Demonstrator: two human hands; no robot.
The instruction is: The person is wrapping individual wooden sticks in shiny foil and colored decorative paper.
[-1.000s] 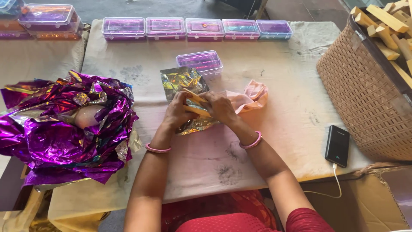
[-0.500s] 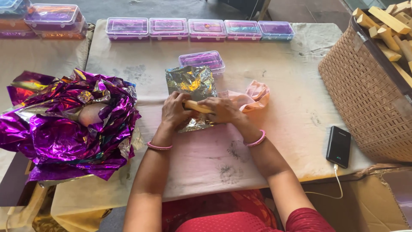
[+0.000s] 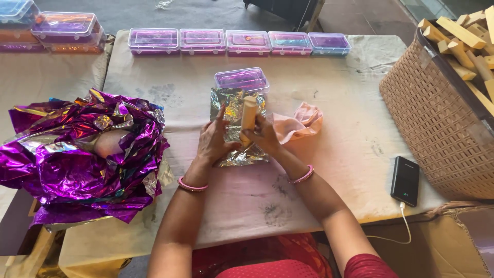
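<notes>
- Progress, as judged from the layout: the wooden stick [image 3: 248,119] stands on the sheet of silver foil [image 3: 234,131], but the foil is not yet closed around it. Most of the sheet lies flat and crinkled on the table [image 3: 329,128]; wrapping appears to be at an early stage.
- Position of the stick: near table centre, tilted slightly, its upper end pointing to 12 o'clock, just short of the single purple-lidded box [image 3: 241,80].
- Right hand [image 3: 263,135]: fingers are curled closed around the lower part of the stick, holding it on the foil. The forearm runs off toward 5 o'clock; a pink bangle sits at the wrist.
- Left hand [image 3: 213,141]: fingers are extended and spread, pressing on the left part of the foil at 9 o'clock of the stick. It grips nothing; whether it touches the stick cannot be determined.
- A pink cloth [image 3: 301,122] lies at 3 o'clock of the hands, touching the foil edge.
- A heap of purple foil [image 3: 77,159] lies at 9 o'clock, well apart from the hands.
- A woven basket [image 3: 437,118] with more wooden sticks stands at 3 o'clock on the table edge.
- A row of closed boxes [image 3: 239,41] lines the far edge at 12 o'clock.
</notes>
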